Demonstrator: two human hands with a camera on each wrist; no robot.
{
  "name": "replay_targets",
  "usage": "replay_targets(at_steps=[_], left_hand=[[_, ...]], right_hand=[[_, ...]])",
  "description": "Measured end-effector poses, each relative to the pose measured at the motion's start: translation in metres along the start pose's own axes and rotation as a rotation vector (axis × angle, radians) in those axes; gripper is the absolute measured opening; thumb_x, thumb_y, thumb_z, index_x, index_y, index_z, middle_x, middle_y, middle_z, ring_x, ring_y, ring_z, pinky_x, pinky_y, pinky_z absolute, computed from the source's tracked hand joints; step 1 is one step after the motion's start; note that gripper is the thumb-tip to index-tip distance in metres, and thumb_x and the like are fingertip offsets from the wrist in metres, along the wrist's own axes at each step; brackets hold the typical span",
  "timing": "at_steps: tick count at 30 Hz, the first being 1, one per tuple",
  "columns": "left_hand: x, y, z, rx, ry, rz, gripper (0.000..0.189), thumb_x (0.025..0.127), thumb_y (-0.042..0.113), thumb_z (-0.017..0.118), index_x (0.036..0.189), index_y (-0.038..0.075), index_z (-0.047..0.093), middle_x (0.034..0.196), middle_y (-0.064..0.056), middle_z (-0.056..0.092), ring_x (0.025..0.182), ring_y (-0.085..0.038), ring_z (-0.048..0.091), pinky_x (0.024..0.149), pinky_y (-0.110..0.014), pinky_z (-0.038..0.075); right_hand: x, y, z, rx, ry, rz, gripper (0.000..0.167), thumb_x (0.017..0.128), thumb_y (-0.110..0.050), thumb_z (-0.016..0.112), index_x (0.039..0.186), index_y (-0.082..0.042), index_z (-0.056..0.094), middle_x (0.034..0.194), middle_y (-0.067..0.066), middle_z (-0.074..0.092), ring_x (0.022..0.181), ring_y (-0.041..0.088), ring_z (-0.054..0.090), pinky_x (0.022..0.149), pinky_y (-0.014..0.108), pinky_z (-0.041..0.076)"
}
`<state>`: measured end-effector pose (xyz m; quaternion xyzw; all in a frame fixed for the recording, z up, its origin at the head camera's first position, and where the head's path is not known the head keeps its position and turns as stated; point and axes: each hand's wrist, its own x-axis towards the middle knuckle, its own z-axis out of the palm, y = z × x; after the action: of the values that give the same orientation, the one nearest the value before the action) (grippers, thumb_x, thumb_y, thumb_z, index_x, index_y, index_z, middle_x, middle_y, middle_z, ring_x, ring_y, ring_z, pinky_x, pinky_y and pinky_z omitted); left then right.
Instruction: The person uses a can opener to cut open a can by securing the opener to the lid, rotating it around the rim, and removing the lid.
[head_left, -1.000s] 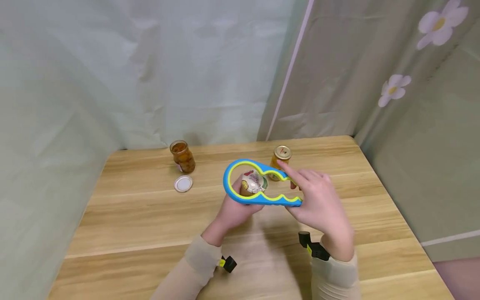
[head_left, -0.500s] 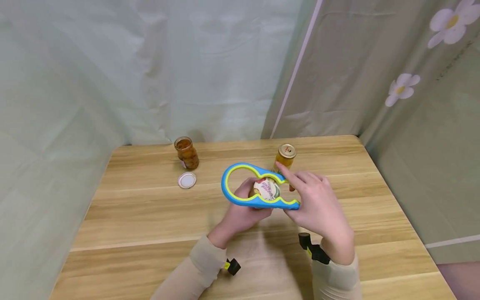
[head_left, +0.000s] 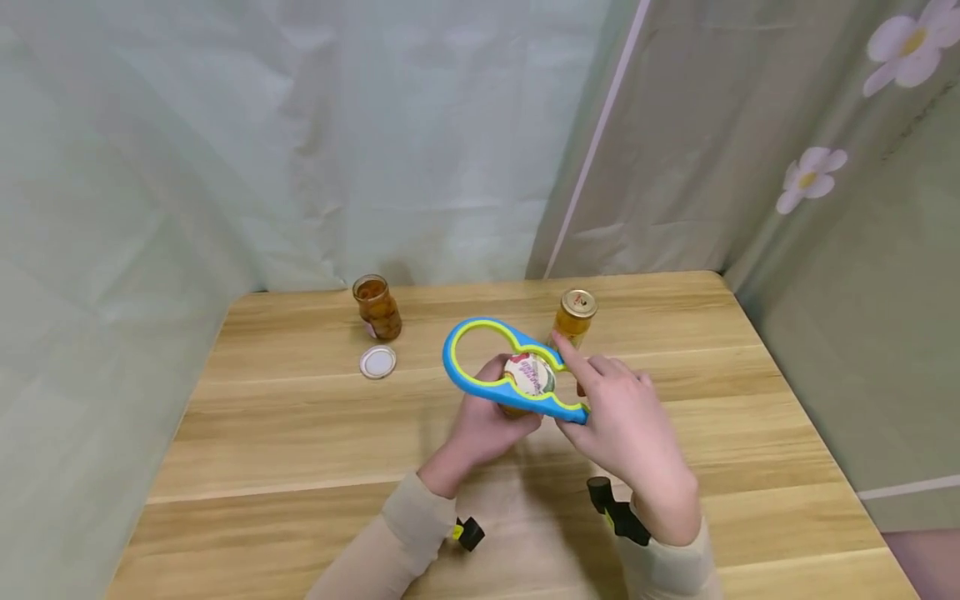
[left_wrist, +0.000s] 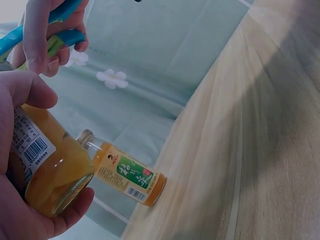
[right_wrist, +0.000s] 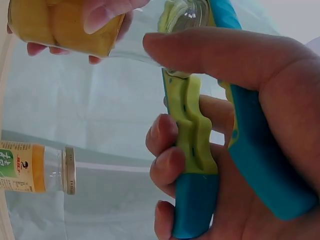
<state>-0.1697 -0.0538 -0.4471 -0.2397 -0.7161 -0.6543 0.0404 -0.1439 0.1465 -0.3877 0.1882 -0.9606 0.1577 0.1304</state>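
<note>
My left hand [head_left: 483,421] grips a glass jar [left_wrist: 60,162] of yellow fruit off the table, its printed lid [head_left: 529,374] facing up. In my right hand [head_left: 626,417] is a blue and yellow-green jar opener [head_left: 465,384], held by its two handles. The lid sits within the opener's middle, smaller opening; the larger loop at its far end has nothing in it. In the right wrist view the right fingers [right_wrist: 167,165] wrap one handle, and the thumb reaches toward the jar's neck. Whether the opener's teeth bite the lid cannot be told.
A closed jar with a gold lid [head_left: 579,303] and green label stands behind the right hand. At the back left is an uncovered jar [head_left: 380,315] of brown contents, with a loose white lid [head_left: 377,362] in front. Curtains border the wooden table [head_left: 300,450].
The jar has shifted right relative to the opener, so its lid has passed from the large loop to the middle opening. The right hand and opener handles have since tilted slightly lower.
</note>
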Motion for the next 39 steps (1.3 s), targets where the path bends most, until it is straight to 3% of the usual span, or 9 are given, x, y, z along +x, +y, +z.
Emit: replay_targets(at_steps=[5,10,18,24,31,34,36,39], left_hand=[[0.002,0.005,0.001,-0.019,0.001,0.005,0.056,0.076,-0.016,0.079,0.128,-0.006,0.062,0.120,-0.015,0.069,0.110,-0.029,0.065,0.101,-0.036,0.054],[0.004,0.004,0.000,-0.029,-0.019,0.015,0.057,0.076,-0.015,0.079,0.130,-0.006,0.061,0.122,-0.016,0.069,0.111,-0.028,0.065,0.102,-0.035,0.054],[0.004,-0.031,0.001,-0.026,-0.067,0.082,0.068,0.074,-0.015,0.080,0.138,-0.004,0.059,0.123,-0.019,0.071,0.110,-0.028,0.067,0.100,-0.033,0.056],[0.001,-0.036,-0.002,-0.069,-0.144,0.094,0.071,0.075,-0.011,0.081,0.141,0.000,0.059,0.122,-0.014,0.073,0.109,-0.024,0.068,0.100,-0.034,0.056],[0.000,-0.038,-0.006,-0.150,-0.272,0.063,0.069,0.078,-0.006,0.082,0.142,-0.006,0.057,0.131,-0.020,0.068,0.119,-0.025,0.064,0.110,-0.039,0.051],[-0.001,-0.038,-0.008,-0.144,-0.289,0.060,0.076,0.079,-0.006,0.082,0.149,-0.003,0.051,0.135,-0.023,0.065,0.123,-0.029,0.062,0.113,-0.038,0.048],[-0.003,-0.037,-0.009,-0.145,-0.298,0.045,0.093,0.080,-0.008,0.082,0.161,0.000,0.036,0.142,-0.026,0.059,0.126,-0.030,0.058,0.114,-0.035,0.045],[-0.005,-0.035,-0.011,-0.159,-0.306,0.003,0.106,0.080,-0.007,0.082,0.167,0.009,0.025,0.147,-0.025,0.052,0.128,-0.030,0.053,0.112,-0.033,0.044]], right_hand=[[0.002,0.003,0.000,-0.015,0.062,-0.044,0.088,0.074,-0.016,0.087,0.156,-0.022,0.057,0.076,-0.006,0.053,0.059,0.012,0.047,0.057,0.035,0.039],[0.002,0.005,-0.001,-0.017,0.115,-0.074,0.084,0.072,-0.012,0.085,0.152,-0.023,0.062,0.071,-0.007,0.049,0.053,0.010,0.038,0.051,0.030,0.035],[0.000,0.006,-0.003,0.000,0.117,-0.083,0.086,0.070,-0.008,0.085,0.151,-0.025,0.063,0.071,-0.009,0.048,0.054,0.010,0.038,0.052,0.030,0.035],[-0.003,0.007,-0.004,0.021,0.094,-0.087,0.086,0.071,-0.008,0.086,0.152,-0.028,0.063,0.071,-0.011,0.047,0.054,0.010,0.038,0.051,0.029,0.035],[-0.004,0.012,-0.007,0.065,0.079,-0.102,0.089,0.070,-0.007,0.088,0.152,-0.030,0.062,0.071,-0.012,0.046,0.056,0.008,0.038,0.051,0.028,0.035],[-0.004,0.014,-0.008,0.077,0.076,-0.110,0.089,0.070,-0.006,0.088,0.152,-0.030,0.063,0.071,-0.012,0.046,0.056,0.007,0.039,0.050,0.028,0.036],[-0.003,0.014,-0.009,0.078,0.070,-0.111,0.088,0.070,-0.007,0.088,0.152,-0.031,0.063,0.072,-0.013,0.047,0.057,0.007,0.040,0.050,0.027,0.036],[-0.003,0.015,-0.009,0.080,0.060,-0.108,0.086,0.071,-0.010,0.088,0.151,-0.032,0.063,0.073,-0.014,0.048,0.057,0.007,0.042,0.050,0.027,0.037]])
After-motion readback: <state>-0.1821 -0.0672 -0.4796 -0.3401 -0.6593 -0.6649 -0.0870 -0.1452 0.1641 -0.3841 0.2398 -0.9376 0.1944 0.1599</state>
